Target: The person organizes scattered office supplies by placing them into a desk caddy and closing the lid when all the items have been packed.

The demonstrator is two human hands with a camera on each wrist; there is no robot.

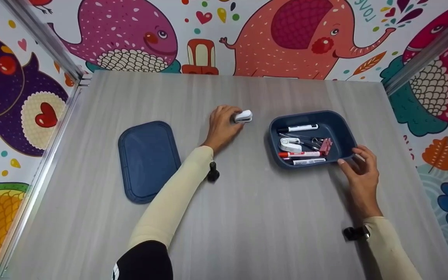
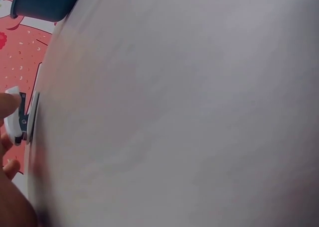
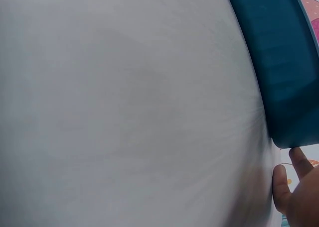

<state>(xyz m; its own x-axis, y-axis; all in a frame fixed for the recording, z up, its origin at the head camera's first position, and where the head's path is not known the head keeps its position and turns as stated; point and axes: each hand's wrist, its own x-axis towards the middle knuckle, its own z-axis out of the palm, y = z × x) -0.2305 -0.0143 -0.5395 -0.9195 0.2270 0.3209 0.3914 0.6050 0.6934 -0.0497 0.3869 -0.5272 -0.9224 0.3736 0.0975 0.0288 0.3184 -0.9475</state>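
Observation:
My left hand (image 1: pixel 223 126) grips a small white stapler (image 1: pixel 243 116) over the middle of the table. Dark inner parts of the stapler show in the left wrist view, where its base is close to the tabletop. At the near right corner of a dark blue box (image 1: pixel 342 136), the thumb and fingertips of my right hand (image 1: pixel 364 179) touch its outside. Inside the open box lie a black-capped white marker (image 1: pixel 302 128), a white rounded item (image 1: pixel 290 145), a red-and-white marker (image 1: pixel 300 154), another white marker (image 1: pixel 309 161) and a pink clip-like piece (image 1: pixel 326 146).
A flat blue lid (image 1: pixel 148 159) lies on the left of the grey wood-grain table (image 1: pixel 247 225), partly behind my left sleeve (image 1: pixel 173 198). Printed cartoon walls (image 1: pixel 204 23) and metal frame posts (image 1: pixel 426 50) border the table's back and sides.

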